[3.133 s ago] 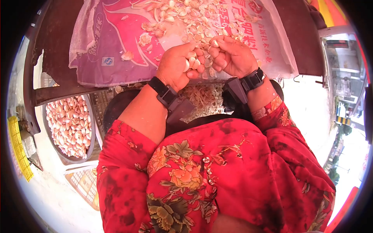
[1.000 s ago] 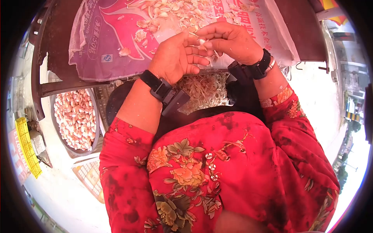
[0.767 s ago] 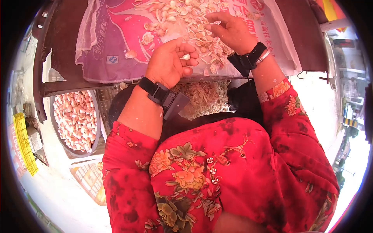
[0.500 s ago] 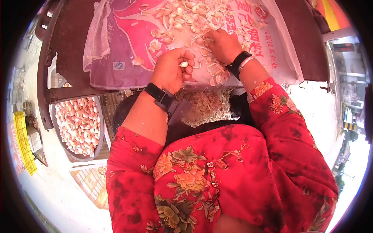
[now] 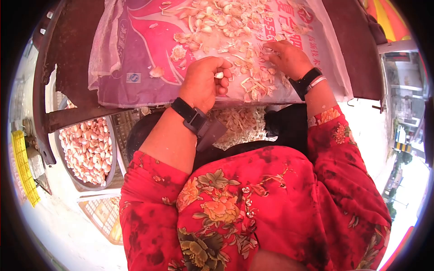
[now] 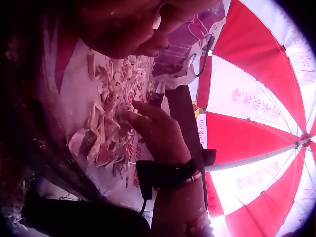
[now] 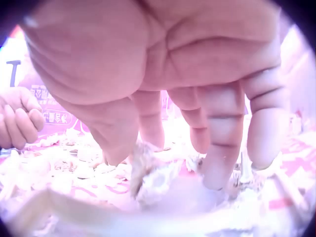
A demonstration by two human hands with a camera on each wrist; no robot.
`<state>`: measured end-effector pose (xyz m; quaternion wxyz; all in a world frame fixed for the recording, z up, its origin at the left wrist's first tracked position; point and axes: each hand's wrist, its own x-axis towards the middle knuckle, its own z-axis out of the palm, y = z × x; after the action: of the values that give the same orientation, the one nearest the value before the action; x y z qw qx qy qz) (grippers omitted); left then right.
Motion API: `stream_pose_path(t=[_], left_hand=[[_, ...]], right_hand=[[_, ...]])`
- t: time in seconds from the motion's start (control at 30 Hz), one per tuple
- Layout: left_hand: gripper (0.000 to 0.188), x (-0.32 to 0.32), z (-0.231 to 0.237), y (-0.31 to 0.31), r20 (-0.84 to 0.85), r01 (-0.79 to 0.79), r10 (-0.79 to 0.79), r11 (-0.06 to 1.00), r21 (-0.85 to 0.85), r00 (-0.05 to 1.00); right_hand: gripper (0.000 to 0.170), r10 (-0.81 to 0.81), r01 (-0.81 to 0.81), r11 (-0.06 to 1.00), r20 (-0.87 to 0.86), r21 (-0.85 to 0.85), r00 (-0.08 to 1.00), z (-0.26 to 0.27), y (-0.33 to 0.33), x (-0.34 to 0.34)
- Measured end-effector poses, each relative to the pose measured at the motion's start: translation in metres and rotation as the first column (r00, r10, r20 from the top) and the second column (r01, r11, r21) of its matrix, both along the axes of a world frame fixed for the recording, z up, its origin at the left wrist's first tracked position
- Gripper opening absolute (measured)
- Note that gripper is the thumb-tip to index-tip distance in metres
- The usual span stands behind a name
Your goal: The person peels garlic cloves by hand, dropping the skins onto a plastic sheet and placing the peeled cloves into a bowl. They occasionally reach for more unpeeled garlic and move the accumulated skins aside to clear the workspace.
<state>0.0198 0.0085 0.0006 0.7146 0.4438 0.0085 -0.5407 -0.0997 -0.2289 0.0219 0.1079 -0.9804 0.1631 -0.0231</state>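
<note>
A white garlic clove [image 5: 219,75] [image 6: 157,22] is held in the curled fingers of my left hand [image 5: 203,83] [image 6: 121,27], over the near part of a printed sack [image 5: 135,92]. To the right, my right hand [image 5: 290,59] [image 6: 160,133] reaches over the sack with its fingers loosely bent. In the right wrist view, the fingers of that hand [image 7: 173,89] point down among dry peels [image 7: 155,177], with no grip on anything visible. Loose cloves and peels [image 5: 226,20] lie heaped beyond both hands.
A round tub [image 5: 114,149] full of cloves stands at the lower left, near a crate [image 5: 101,217]. The brown table's edge [image 5: 72,116] runs below the sack. Peels [image 5: 244,128] fill a space under it. A red and white umbrella [image 6: 256,118] shows in the left wrist view.
The hands were together earlier, with several cloves in the left, and have parted. Over the last half second my right hand moved right and its fingers loosened; my left kept one clove.
</note>
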Motion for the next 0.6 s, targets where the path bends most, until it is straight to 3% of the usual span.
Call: stream_pose_path(t=[0.03, 0.07, 0.17, 0.23, 0.37, 0.5, 0.6], left_hand=[[0.020, -0.001, 0.000, 0.000, -0.008, -0.016, 0.016, 1.000, 0.010, 1.000], [0.020, -0.001, 0.001, 0.000, -0.003, -0.022, 0.022, 1.000, 0.007, 1.000], [0.019, 0.000, 0.001, -0.001, 0.006, -0.047, 0.047, 0.999, -0.006, 0.999], [0.019, 0.000, -0.002, -0.002, -0.002, -0.062, 0.062, 0.998, -0.007, 0.998], [0.018, 0.001, -0.005, -0.001, 0.000, -0.078, 0.078, 0.997, -0.023, 0.997], [0.019, 0.002, -0.006, -0.003, 0.009, -0.076, 0.076, 0.997, -0.001, 0.997], [0.020, 0.001, -0.009, -0.004, 0.038, -0.048, 0.047, 0.999, 0.016, 0.998]], right_hand=[[0.026, 0.041, -0.047, 0.978, -0.037, -0.202, 0.998, 0.016, 0.007, 0.001], [0.025, 0.112, -0.105, 0.973, 0.024, -0.206, 0.993, 0.021, 0.004, 0.006], [0.021, 0.090, -0.095, 0.995, 0.134, 0.029, 0.987, 0.017, 0.017, 0.021], [0.019, 0.164, -0.188, 0.973, 0.174, 0.134, 0.971, 0.002, 0.033, 0.034], [0.021, 0.154, -0.158, 0.987, 0.112, 0.028, 0.982, -0.026, 0.060, 0.058], [0.023, 0.095, -0.095, 0.995, 0.021, 0.005, 0.995, -0.018, 0.066, 0.066], [0.024, 0.106, -0.108, 0.990, 0.030, 0.094, 0.994, -0.017, 0.054, 0.064]])
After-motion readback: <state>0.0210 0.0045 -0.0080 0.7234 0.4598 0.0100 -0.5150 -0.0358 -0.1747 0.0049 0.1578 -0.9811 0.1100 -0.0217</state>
